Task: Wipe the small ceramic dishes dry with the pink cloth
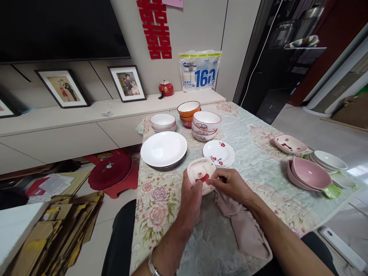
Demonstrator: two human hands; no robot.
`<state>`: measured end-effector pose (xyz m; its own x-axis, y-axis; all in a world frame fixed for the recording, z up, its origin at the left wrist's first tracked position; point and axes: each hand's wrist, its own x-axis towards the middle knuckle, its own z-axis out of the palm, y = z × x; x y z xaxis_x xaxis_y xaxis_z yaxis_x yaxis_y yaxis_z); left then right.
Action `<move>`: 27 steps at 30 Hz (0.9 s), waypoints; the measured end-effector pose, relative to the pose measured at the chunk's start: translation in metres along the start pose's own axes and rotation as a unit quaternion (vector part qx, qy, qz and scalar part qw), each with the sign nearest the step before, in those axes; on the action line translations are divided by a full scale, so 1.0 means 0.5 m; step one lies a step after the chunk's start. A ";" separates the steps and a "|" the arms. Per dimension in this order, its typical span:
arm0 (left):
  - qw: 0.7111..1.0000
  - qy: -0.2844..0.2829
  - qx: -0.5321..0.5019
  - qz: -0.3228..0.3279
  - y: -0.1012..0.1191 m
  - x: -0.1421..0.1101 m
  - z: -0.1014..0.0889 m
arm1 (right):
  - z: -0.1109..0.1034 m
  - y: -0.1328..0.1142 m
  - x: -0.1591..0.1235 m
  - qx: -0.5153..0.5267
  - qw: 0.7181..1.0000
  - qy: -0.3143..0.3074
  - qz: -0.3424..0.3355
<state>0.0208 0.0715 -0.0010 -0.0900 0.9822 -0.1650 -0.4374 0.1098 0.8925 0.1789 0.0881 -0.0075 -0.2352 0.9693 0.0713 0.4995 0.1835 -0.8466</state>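
My left hand point(192, 197) grips a small cream bowl point(198, 167) by its left side, its thumb lying over the inside. The bowl is tilted toward me and has a bear face and a red bow in it. My right hand point(231, 183) is closed at the bowl's right side, with its fingertips pinched near the red bow. Whatever lies between those fingertips is too small to make out. A pinkish cloth point(244, 230) rests on the table below my right forearm. Just beyond the bowl are flowered white plates point(215, 151) and a stack of large white plates point(163, 147).
Stacked at the back are white bowls point(163, 120), orange bowls point(189, 109) and red-rimmed bowls point(206, 120). On the right stand pink bowls point(310, 172), pale bowls point(329, 159) and a pink dish point(289, 143). A red stool point(110, 170) and flattened cardboard point(54, 234) are left of the table.
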 end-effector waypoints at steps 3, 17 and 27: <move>0.995 0.009 -0.081 -0.061 0.007 -0.001 0.010 | -0.020 -0.010 -0.004 0.097 0.994 -0.045 0.009; 0.986 0.031 -0.109 -0.125 0.032 0.006 0.007 | -0.102 -0.014 -0.027 -0.042 0.969 -0.245 -0.007; 0.985 0.022 -0.084 -0.152 0.037 -0.003 0.012 | -0.082 0.001 -0.020 0.033 0.974 -0.221 0.049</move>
<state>0.0183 0.0732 0.0183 0.0308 0.9001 -0.4346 -0.5918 0.3669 0.7178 0.2154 0.0852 0.0129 -0.5321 0.8143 -0.2321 0.4859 0.0692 -0.8713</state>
